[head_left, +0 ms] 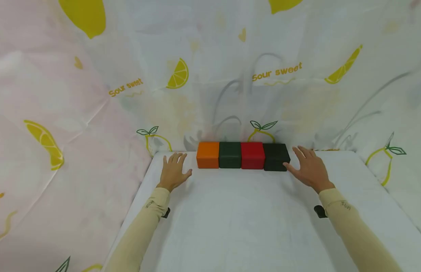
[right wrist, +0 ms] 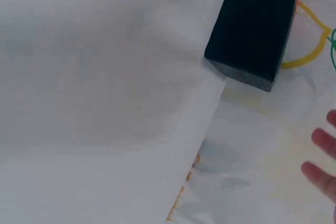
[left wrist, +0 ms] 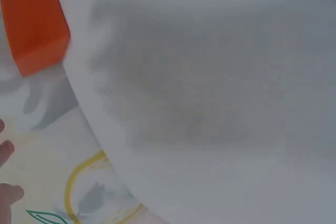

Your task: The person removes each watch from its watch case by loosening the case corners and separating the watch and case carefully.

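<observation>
Several box-shaped blocks stand side by side in a row at the table's far edge: an orange block (head_left: pixel 208 155), a dark green block (head_left: pixel 230 155), a red block (head_left: pixel 253 155) and a black block (head_left: pixel 276 158). To the left of the orange one, my left hand (head_left: pixel 173 173) hovers with spread fingers, holding nothing. My right hand (head_left: pixel 310 170) is at the row's right end, fingers spread, its thumb tip overlapping the black block in the head view. Each wrist view catches only a few fingertips, with the orange block (left wrist: pixel 39 27) in the left and the black block (right wrist: pixel 252 32) in the right.
A white-covered table (head_left: pixel 237 219) stretches from the blocks toward me. Behind it and along both sides hangs a pale sheet (head_left: pixel 214 53) printed with lemons and lettering. Shadows of the hands fall on the tabletop.
</observation>
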`<state>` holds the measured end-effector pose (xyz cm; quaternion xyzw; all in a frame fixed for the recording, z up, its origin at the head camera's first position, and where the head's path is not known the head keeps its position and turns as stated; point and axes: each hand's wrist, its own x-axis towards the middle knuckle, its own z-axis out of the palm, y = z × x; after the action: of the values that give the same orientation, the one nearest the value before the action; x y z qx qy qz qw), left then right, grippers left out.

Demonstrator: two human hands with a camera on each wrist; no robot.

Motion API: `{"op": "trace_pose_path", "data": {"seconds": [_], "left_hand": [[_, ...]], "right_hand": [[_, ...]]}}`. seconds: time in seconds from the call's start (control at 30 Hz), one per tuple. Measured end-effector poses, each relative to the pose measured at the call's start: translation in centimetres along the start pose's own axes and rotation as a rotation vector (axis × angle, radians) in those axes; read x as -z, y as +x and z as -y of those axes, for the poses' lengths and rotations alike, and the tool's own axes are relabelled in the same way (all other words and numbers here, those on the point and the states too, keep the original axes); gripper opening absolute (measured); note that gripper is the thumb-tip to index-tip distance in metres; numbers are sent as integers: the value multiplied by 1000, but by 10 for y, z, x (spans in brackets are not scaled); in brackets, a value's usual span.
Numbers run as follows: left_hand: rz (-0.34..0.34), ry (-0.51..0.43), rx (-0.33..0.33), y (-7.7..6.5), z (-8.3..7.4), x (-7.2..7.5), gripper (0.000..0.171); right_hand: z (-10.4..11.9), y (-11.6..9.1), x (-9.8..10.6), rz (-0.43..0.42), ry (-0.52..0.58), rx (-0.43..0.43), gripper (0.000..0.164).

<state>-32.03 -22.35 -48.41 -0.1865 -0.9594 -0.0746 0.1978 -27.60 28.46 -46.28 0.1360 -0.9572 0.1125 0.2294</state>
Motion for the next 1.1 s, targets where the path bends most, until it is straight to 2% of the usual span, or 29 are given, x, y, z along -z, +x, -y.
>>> {"op": "trace_pose_path", "data": {"seconds": [0.1, 0.13, 0.2, 0.3, 0.37, 0.47, 0.6, 0.77, 0.87, 0.97, 1.1], "left_hand": [[-21, -162, -30, 12, 1, -2, 50], [-16, -231, -35, 17, 1, -5, 51], [28, -376, -8, 28, -1, -11, 59], [132, -537, 68, 46, -7, -23, 80], [197, -599, 125, 56, -11, -31, 90], [264, -622, 175, 67, -13, -41, 99], [293, -600, 204, 75, -4, -53, 103], [330, -581, 174, 83, 8, -63, 109], [374, -531, 166, 89, 13, -66, 112], [421, -501, 167, 96, 14, -66, 115], [451, -504, 157, 107, 10, -63, 116]], "right_hand": [[3, 4, -7, -190, 29, 126, 23], [4, 5, -10, -233, 34, 155, 17], [7, 6, -16, -280, 43, 189, 20], [13, 5, -27, -271, 56, 185, 24], [18, 3, -34, -249, 60, 170, 23], [26, 1, -47, -213, 65, 156, 23], [36, -1, -64, -185, 91, 152, 23], [40, -8, -73, -160, 112, 159, 25], [40, -10, -75, -154, 122, 163, 25], [39, -10, -75, -158, 123, 169, 25], [35, -10, -74, -162, 114, 166, 27]]}}
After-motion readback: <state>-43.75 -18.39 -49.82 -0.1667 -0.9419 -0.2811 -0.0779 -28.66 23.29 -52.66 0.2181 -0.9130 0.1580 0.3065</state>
